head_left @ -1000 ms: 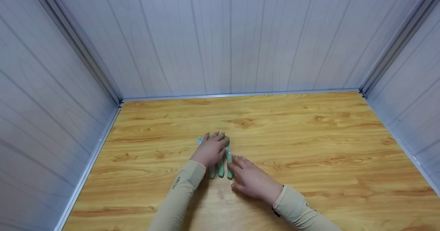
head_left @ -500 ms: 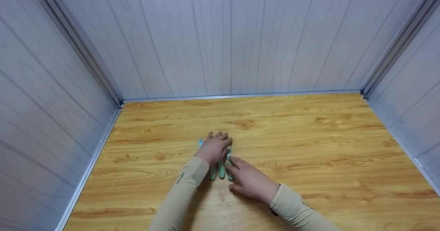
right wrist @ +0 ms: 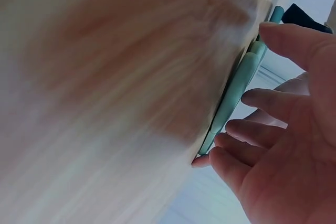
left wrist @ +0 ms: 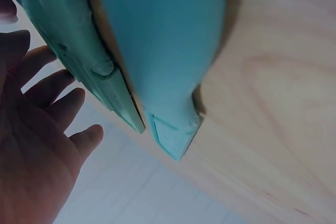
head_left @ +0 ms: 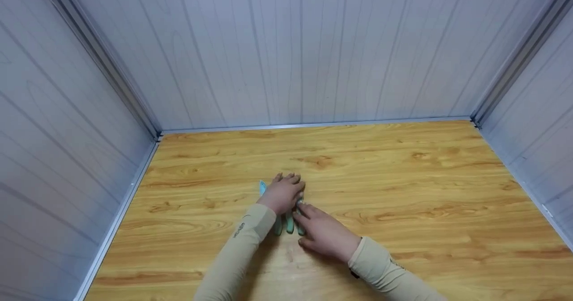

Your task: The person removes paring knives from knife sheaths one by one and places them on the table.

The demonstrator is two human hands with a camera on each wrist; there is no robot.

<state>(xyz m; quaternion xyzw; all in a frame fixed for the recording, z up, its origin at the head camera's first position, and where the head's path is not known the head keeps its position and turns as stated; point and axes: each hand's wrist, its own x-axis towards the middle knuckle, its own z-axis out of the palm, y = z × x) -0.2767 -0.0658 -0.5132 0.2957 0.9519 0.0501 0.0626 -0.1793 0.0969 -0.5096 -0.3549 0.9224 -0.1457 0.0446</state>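
Observation:
Three slim, long teal-green pieces with curved handles lie side by side on the wooden tabletop; their exact kind is unclear. In the head view, the left piece's light-blue tip and the middle piece's green end show around my left hand, which covers their middles with its fingers extended. My right hand has its fingertips at the right piece, partly hiding it. The left wrist view shows a broad blue-teal piece with a slanted tip beside a greener one. Relaxed fingers touch a green piece in the right wrist view.
The wood-grain tabletop spreads around both hands. Pale panel walls rise at the back and on both sides, with metal strips along the table's edges.
My left hand has shifted slightly right over the pieces. The right hand has come a little left, and its fingers now cover more of the right piece.

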